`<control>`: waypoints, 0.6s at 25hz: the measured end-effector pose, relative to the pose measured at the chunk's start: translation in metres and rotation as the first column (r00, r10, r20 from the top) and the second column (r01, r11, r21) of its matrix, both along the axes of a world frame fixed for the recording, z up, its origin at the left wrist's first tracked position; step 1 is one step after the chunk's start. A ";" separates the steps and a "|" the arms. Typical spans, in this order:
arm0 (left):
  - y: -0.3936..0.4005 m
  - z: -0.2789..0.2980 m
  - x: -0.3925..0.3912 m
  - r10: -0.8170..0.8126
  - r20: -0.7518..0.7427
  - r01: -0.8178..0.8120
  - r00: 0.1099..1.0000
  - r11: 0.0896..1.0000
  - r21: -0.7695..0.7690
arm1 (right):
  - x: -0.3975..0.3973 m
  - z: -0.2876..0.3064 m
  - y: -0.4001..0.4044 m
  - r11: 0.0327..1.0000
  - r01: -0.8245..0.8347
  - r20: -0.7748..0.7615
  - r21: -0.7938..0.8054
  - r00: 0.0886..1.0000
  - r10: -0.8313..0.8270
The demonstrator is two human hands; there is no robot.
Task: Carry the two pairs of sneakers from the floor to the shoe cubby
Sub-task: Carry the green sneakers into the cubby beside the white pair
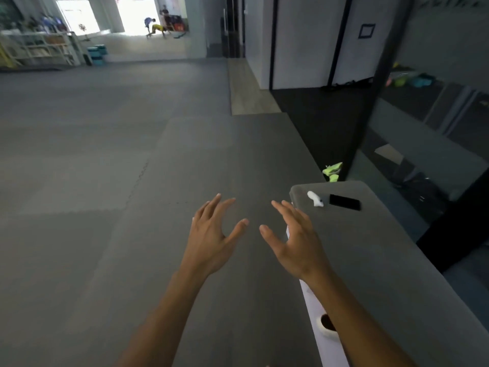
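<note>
My left hand (214,234) and my right hand (293,237) are stretched out in front of me over the grey floor mat, fingers spread, holding nothing. A neon yellow-green sneaker (333,171) lies on the floor beyond the far end of a grey-topped white cabinet (383,260) on my right. My right hand hovers by the cabinet's near left edge. A white shoe (328,327) shows in an opening of the cabinet's white front, partly hidden by my right forearm.
A black phone (344,202) and a small white object (315,198) lie on the cabinet top. Grey foam mats (105,154) cover the wide floor. White shelves (39,49) stand at the far left. People are in the distant doorway (156,25).
</note>
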State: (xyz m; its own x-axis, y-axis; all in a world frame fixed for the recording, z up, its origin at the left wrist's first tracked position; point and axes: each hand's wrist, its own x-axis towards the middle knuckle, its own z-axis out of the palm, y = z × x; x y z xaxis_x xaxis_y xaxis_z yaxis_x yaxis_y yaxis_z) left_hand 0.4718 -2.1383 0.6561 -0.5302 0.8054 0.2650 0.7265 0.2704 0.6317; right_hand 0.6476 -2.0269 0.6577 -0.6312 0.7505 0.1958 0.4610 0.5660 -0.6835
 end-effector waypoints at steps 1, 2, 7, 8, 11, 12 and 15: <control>0.029 0.000 -0.020 0.013 0.013 -0.013 1.000 1.000 -0.006 | -0.024 0.001 0.031 1.000 -0.017 0.003 -0.010 1.000 0.017; 0.055 0.001 -0.039 0.019 0.019 -0.019 1.000 1.000 -0.010 | -0.046 0.003 0.060 0.999 -0.031 0.003 -0.015 1.000 0.031; 0.191 -0.001 -0.139 0.031 0.051 -0.030 0.998 0.999 -0.012 | -0.156 0.007 0.195 0.997 -0.083 0.031 -0.011 0.996 0.083; 0.222 -0.003 -0.160 0.030 0.053 -0.029 0.998 0.999 -0.014 | -0.178 0.006 0.224 0.997 -0.077 0.048 -0.002 0.996 0.077; 0.323 -0.012 -0.230 -0.035 0.066 0.034 0.997 0.999 0.020 | -0.242 -0.001 0.313 0.999 -0.037 0.038 -0.004 0.999 0.037; 0.357 -0.014 -0.253 -0.046 0.066 0.044 0.997 0.999 0.024 | -0.260 -0.001 0.342 1.000 0.003 0.040 -0.001 0.999 -0.003; 0.457 -0.008 -0.309 -0.150 0.078 0.151 0.986 0.989 -0.006 | -0.308 0.005 0.420 0.996 0.079 0.037 -0.028 0.996 -0.078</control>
